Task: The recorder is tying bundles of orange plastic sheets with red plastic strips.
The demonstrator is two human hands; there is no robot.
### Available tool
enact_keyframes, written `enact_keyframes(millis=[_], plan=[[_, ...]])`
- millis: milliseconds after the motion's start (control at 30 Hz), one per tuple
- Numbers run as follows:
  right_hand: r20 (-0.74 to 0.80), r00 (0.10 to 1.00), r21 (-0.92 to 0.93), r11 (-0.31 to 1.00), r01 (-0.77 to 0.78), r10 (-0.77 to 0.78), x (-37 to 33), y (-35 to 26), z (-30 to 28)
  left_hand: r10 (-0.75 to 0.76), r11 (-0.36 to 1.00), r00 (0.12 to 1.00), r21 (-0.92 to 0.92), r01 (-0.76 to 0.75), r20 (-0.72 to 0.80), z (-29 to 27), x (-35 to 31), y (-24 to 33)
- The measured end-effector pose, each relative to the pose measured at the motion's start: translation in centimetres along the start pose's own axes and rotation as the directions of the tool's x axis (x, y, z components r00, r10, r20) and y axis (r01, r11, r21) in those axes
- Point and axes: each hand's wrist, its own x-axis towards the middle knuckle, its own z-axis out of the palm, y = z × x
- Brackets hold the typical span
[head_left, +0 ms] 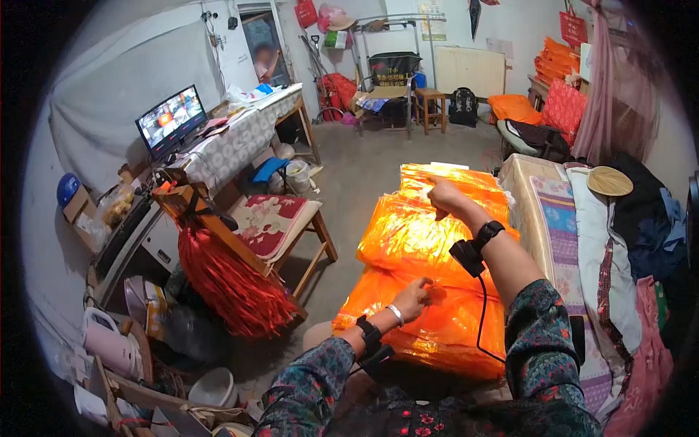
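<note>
A pile of shiny orange plastic bags or sheets (408, 233) lies in front of me, in layers that run away from my body. My left hand (412, 300) is at the near part of the pile. Its fingers are bent together on a fold of the orange plastic, and the film partly covers the fingertips. Farther off, my right hand (447, 198) reaches over the far part of the pile, index finger stretched out and thumb apart from it. Nothing shows between those fingers. Both wrists wear black straps, and a black cable (480, 313) hangs from the right one.
At left stand a wooden chair with a red patterned cushion (266, 222), a bundle of red strips (226, 284) and a table with a screen (171, 120). A bed with clothes (604, 291) borders the pile at right. A person (266, 62) is at the far doorway.
</note>
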Motion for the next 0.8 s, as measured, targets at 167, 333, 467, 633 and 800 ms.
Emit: enact_keyframes(millis=[167, 333, 467, 633, 800], plan=[[-0.106, 0.973, 0.117, 0.969, 0.217, -0.205, -3.4, 3.5, 1.3, 0.175, 0.983, 0.98, 0.068, -0.169, -0.09, 0.9, -1.1, 0.1], [0.234, 0.928, -0.302, 0.929, -0.213, 0.289, -14.5, 11.2, 5.4, 0.098, 0.995, 0.97, 0.039, -0.092, -0.224, 1.8, -1.1, -0.3], [0.195, 0.921, 0.196, 0.907, -0.372, 0.336, -16.8, 15.4, 7.5, 0.121, 0.993, 0.932, 0.042, -0.114, -0.341, 2.3, 1.3, -1.1], [0.046, 0.97, 0.149, 0.958, -0.244, 0.24, -14.2, 15.9, 8.3, 0.106, 0.994, 0.923, 0.005, -0.112, -0.371, 1.7, 1.4, -1.0], [0.212, 0.921, 0.538, 0.748, -0.388, 0.326, -14.2, 17.5, 11.3, 0.011, 0.994, 0.946, 0.103, 0.024, -0.323, 1.8, 0.2, -1.3]])
